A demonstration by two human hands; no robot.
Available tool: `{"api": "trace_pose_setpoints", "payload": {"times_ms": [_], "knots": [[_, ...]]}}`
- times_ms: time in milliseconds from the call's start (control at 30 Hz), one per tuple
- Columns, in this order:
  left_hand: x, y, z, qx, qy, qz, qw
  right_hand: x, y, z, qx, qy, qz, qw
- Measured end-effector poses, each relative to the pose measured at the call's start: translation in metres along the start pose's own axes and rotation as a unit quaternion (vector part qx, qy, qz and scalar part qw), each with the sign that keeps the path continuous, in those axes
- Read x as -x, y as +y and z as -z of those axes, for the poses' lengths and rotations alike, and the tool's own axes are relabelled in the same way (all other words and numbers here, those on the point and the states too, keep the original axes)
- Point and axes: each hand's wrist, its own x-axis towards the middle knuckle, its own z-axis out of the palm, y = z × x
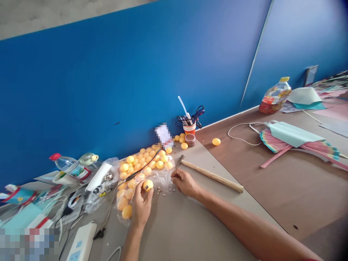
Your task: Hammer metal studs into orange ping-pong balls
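Note:
My left hand (141, 203) holds an orange ping-pong ball (148, 185) between thumb and fingertips, above the grey table (179, 224). The ball shows a dark spot on its side. My right hand (184, 182) rests on the table with its fingers pinched over small metal pieces (160, 190) scattered there; what it pinches is too small to name. Behind both hands lies a heap of orange balls (144, 165) on a clear plastic bag. A hammer (209, 174) with a wooden handle lies just right of my right hand.
A paper cup (189, 127) of pens and scissors stands by the blue wall, with a small brown jar (190, 140) and a loose ball (216, 141). Water bottles (71, 166), cables and a power strip (81, 242) crowd the left. Coloured paper (293, 139) and a juice bottle (274, 96) lie right.

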Motion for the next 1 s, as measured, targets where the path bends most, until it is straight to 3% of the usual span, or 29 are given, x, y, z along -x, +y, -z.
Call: {"api": "trace_pose_setpoints", "payload": {"times_ms": [200,367,533,700,833,1000], "knots": [[0.003,-0.009,-0.01,-0.017,-0.004,0.006,1.0,0.001,0.004,-0.002,0.004,0.005,0.024,1.0],[0.015,0.0,-0.023,-0.015,-0.052,-0.01,0.998,0.005,0.0,-0.004,-0.008,0.0,0.011,1.0],[0.014,0.002,-0.023,0.07,-0.048,0.047,0.995,0.009,-0.008,-0.006,-0.046,-0.047,-0.019,0.998],[-0.001,-0.012,-0.014,0.183,-0.009,0.096,0.978,0.008,-0.009,-0.004,-0.036,-0.063,0.016,0.997],[-0.007,-0.013,-0.013,0.275,-0.009,0.114,0.955,0.005,-0.007,-0.001,-0.045,-0.062,0.026,0.997],[0.002,-0.005,-0.017,0.239,-0.036,0.123,0.963,0.002,-0.002,0.0,-0.104,-0.072,0.041,0.991]]}}
